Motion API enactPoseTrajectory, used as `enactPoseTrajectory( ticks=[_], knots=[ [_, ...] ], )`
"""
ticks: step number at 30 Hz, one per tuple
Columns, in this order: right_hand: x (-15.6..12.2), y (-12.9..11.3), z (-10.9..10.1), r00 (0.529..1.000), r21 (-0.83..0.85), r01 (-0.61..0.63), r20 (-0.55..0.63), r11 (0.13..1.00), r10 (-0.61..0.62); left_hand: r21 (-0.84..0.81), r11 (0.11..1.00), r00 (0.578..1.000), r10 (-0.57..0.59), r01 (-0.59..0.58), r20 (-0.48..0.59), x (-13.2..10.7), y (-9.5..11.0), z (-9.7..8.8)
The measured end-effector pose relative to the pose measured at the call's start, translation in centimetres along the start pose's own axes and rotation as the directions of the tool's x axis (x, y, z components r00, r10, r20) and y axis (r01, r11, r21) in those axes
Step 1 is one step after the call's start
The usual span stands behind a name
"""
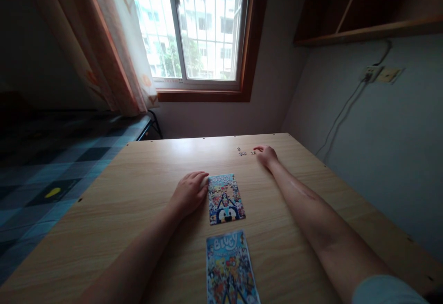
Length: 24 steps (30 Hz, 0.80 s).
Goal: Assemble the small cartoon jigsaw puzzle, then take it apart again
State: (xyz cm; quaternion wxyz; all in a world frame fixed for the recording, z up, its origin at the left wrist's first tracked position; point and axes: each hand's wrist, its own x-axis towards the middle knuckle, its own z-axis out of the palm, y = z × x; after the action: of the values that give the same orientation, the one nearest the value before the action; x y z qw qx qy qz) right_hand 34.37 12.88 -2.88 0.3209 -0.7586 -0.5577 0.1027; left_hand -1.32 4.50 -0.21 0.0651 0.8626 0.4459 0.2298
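"Beside the puzzle (224,205), how does your left hand (189,192) lie?"

"Slack and unclenched, along its left edge. Your right hand (266,154) curls beside loose pieces (242,153); whether it pinches one, I can't tell."

"And nearer you?"

"A Bluey picture sheet (230,267) on the bench (155,165)."

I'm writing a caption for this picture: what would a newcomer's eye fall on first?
Probably the bright window at the top, in an otherwise dim room. Next, the colourful puzzle on the wooden table, with a gap in its upper part and the left hand at its left edge; a similar picture lies nearer the viewer. Towards the table's far edge, the right hand is beside some loose pieces.
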Motion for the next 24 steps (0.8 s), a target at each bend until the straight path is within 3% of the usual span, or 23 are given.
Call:
enactPoseTrajectory(
  ticks=[14, 24],
  knots=[
    [0.56, 0.01, 0.57, 0.983, -0.002, 0.175, 0.049, 0.985, -0.175, 0.041, 0.999, 1.0, -0.007, 0.007, 0.006, -0.07, 0.28, 0.06],
    [0.82, 0.8, 0.75, 0.989, 0.099, 0.128, 0.056, 0.987, -0.134, 0.034, 0.999, 1.0, 0.01, -0.01, -0.005, -0.15, 0.04, 0.21]
  ],
)
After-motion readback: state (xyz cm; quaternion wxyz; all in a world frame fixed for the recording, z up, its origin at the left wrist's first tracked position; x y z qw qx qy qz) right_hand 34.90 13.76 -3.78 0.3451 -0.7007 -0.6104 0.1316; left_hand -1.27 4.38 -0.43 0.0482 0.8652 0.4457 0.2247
